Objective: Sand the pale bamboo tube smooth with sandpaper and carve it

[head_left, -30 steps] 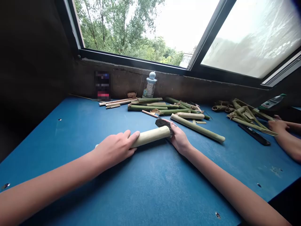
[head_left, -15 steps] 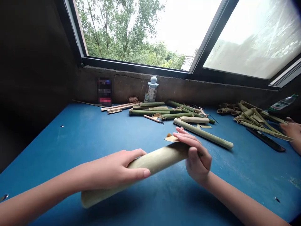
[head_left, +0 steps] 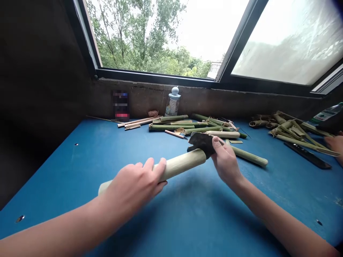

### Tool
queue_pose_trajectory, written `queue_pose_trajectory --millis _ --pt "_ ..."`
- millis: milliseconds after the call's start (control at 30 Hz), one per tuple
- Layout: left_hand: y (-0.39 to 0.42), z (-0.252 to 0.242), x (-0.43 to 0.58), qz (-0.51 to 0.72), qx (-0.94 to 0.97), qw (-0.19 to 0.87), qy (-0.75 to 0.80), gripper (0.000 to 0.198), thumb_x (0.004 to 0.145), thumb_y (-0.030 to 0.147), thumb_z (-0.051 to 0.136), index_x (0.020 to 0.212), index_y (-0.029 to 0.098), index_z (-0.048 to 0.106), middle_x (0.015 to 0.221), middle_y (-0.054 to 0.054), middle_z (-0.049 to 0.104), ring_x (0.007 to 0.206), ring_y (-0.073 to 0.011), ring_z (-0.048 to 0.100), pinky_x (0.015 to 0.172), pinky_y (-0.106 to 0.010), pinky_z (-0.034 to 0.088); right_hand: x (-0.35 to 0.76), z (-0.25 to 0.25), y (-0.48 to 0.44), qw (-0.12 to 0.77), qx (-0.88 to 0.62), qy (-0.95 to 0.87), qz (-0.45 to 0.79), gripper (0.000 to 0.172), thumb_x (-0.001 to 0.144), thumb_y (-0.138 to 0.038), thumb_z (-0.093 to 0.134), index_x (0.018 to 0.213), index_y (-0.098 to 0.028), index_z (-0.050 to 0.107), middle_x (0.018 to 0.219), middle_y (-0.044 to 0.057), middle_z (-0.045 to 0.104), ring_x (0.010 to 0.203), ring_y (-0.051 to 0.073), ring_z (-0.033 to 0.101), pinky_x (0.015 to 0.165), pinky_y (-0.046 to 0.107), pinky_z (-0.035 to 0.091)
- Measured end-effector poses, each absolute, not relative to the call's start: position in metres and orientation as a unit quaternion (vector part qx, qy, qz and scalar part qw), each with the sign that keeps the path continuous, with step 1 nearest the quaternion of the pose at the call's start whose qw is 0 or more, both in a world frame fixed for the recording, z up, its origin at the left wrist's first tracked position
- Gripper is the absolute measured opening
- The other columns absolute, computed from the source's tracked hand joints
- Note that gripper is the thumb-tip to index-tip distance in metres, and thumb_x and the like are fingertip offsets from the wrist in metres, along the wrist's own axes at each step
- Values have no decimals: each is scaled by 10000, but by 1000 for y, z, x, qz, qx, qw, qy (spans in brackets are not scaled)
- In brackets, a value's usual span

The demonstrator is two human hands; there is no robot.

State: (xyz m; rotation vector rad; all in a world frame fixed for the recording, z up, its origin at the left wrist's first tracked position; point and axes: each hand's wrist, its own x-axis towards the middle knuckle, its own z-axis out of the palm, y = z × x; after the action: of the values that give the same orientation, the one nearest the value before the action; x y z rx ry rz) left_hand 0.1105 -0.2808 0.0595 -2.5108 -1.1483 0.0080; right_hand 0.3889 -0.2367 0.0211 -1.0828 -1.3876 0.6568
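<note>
Fig.: L hand (head_left: 132, 189) closed around pale bamboo tube (head_left: 182, 165), lower centre, held above blue table (head_left: 53, 171); R hand (head_left: 226, 160) pinches dark flat blade (head_left: 200, 142) at tube's upper end. Green bamboo pcs (head_left: 171, 126) lie upper centre.

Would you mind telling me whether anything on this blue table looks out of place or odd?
A clear plastic bottle lies tilted at the far right, by the heap of split green bamboo strips, unlike the upright blue-capped bottle on the ledge.

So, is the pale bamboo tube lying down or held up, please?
Held up: the left hand grips the bamboo tube above the table.
</note>
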Motion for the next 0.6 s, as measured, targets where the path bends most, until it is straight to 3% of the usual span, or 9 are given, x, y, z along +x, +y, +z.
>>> queue_pose_trajectory --millis 33,100,200,267,400,600 --pt "-280 56 113 20 -892 168 -418 365 990 403 541 1284 188 575 841 -37 626 549 -160 590 439 -284 281 397 22 -231 589 -485 -593 257 433 1028 -532 448 1179 -214 701 1078 67 767 1090 290 718 930 450 609" --pt "-278 48 116 34 -887 157 -433 397 996 424 530 1290 160 573 881 -51 635 552 -166 601 430 -292 284 411 21 -222 574 -511 -607 204 459 1010 -553 476 1192 -196 700 1076 71 767 1125 302 702 970 473 587" --pt "-272 35 119 13 -882 182 -435 453 1020 409 485 1369 123 529 976 -85 648 623 -176 631 456 -291 339 421 11 -212 500 -517 -678 149 463 1025 -512 460 1290 -196 670 1309 88 696 1357 310 550 1179 535 401" --pt "-269 29 120 4 -885 189 -424 456 1021 405 484 1368 115 539 1005 -93 649 662 -177 638 473 -288 365 418 0 -210 431 -500 -744 108 459 1047 -453 421 1351 -183 635 1417 102 622 1431 297 464 1227 540 324" --pt "-275 23 124 17 -891 202 -407 395 1016 321 501 1355 130 570 992 -87 660 691 -185 636 481 -292 383 393 -16 -221 315 -396 -861 46 425 1059 -329 398 1410 -178 584 1458 105 580 1461 269 418 1216 521 368" --pt "-292 13 126 18 -880 225 -419 413 997 284 523 1378 132 573 945 -91 666 645 -183 621 465 -294 383 362 -18 -251 265 -347 -900 -3 450 1060 -217 392 1495 -125 460 1528 125 496 1494 234 357 1241 491 331"
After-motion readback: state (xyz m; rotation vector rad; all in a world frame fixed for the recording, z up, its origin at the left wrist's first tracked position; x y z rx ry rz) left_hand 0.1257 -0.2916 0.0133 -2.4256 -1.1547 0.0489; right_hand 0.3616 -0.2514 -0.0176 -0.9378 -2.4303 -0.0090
